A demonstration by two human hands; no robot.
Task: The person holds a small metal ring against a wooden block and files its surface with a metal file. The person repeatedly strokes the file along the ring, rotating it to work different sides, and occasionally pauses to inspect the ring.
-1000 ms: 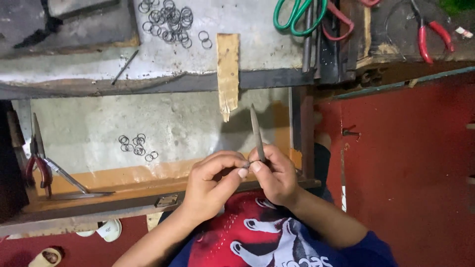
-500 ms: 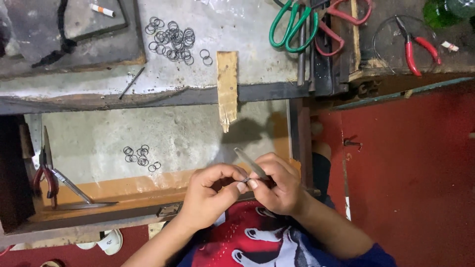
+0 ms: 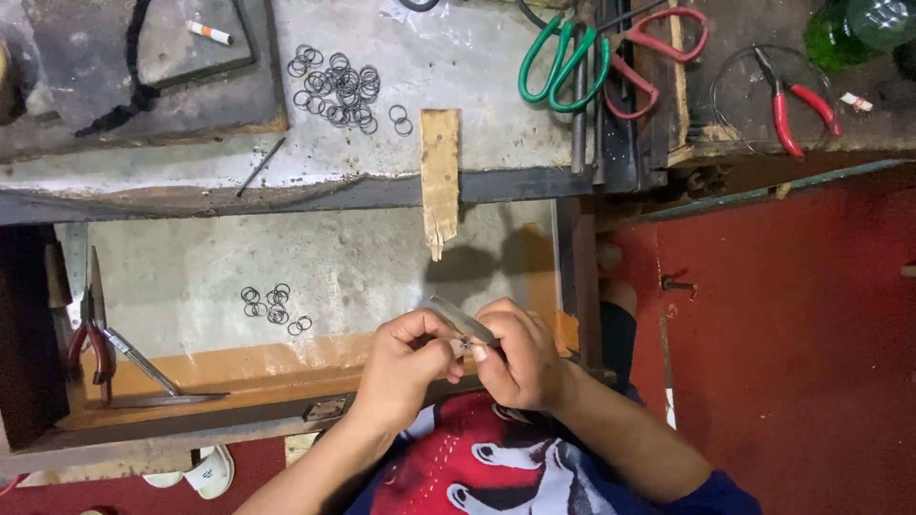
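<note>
My left hand [image 3: 408, 367] and my right hand [image 3: 520, 358] meet over the front edge of an open drawer [image 3: 363, 277]. My right hand grips a thin flat metal tool [image 3: 458, 318], like a file, which points up and to the left. My left hand pinches something very small against the tool's lower end, too small to make out. A cluster of small metal rings [image 3: 272, 307] lies in the drawer, left of my hands. A bigger pile of rings [image 3: 339, 86] lies on the workbench top above.
A wooden peg [image 3: 440, 176] juts from the bench edge over the drawer. Red-handled pliers [image 3: 88, 339] and a metal blade lie at the drawer's left. Green and red scissors [image 3: 572, 57] and red pliers [image 3: 792, 100] rest on the bench. Red floor [image 3: 792, 343] at right.
The metal tool has tilted from nearly upright to lying low, pointing up-left. My hands have stayed together at the drawer's front edge.
</note>
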